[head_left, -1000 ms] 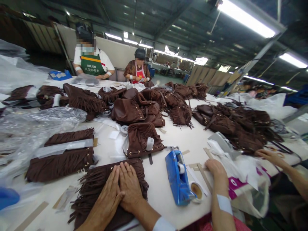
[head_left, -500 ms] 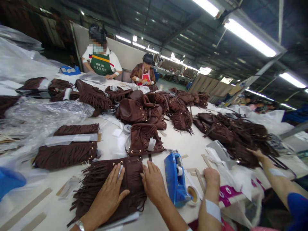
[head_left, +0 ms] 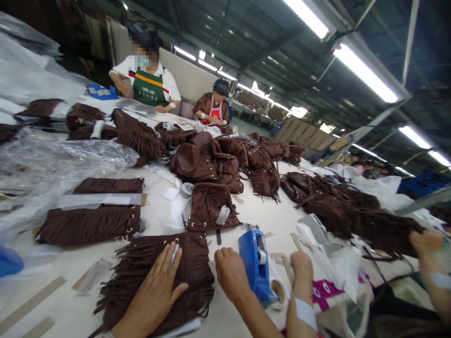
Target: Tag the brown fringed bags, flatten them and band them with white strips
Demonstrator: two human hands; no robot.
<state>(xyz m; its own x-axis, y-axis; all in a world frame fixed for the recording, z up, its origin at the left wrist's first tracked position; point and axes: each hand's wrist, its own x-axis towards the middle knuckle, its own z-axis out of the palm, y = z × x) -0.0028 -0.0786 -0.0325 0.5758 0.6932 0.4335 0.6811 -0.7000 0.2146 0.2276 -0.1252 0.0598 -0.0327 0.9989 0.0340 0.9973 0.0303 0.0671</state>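
My left hand point(head_left: 162, 277) lies flat with fingers stretched out on a dark brown fringed bag point(head_left: 193, 263) with metal eyelets. A thin silvery, pen-like object point(head_left: 174, 254) sits between its fingers. Just right of that bag, my right hand point(head_left: 230, 273) rests low over the table with its fingers curled in; whatever is inside them, if anything, is hidden. Close to its right side stands a blue tape dispenser point(head_left: 252, 263). Beyond the hands lies another brown fringed bag point(head_left: 211, 206), with a strap end point(head_left: 219, 237) below it.
Brown bags point(head_left: 207, 162) are heaped across the white table point(head_left: 268, 211). Left are a fringed bag with a paper band point(head_left: 91, 223) and clear plastic point(head_left: 70, 159). At right a co-worker's hand point(head_left: 426, 241) grips a brown bag; the other point(head_left: 302, 267) rests near a tape roll point(head_left: 279, 291).
My right hand has drawn off the bag's right edge and curled its fingers; my left stays flat. The co-worker's far hand has pulled a brown bag rightward.
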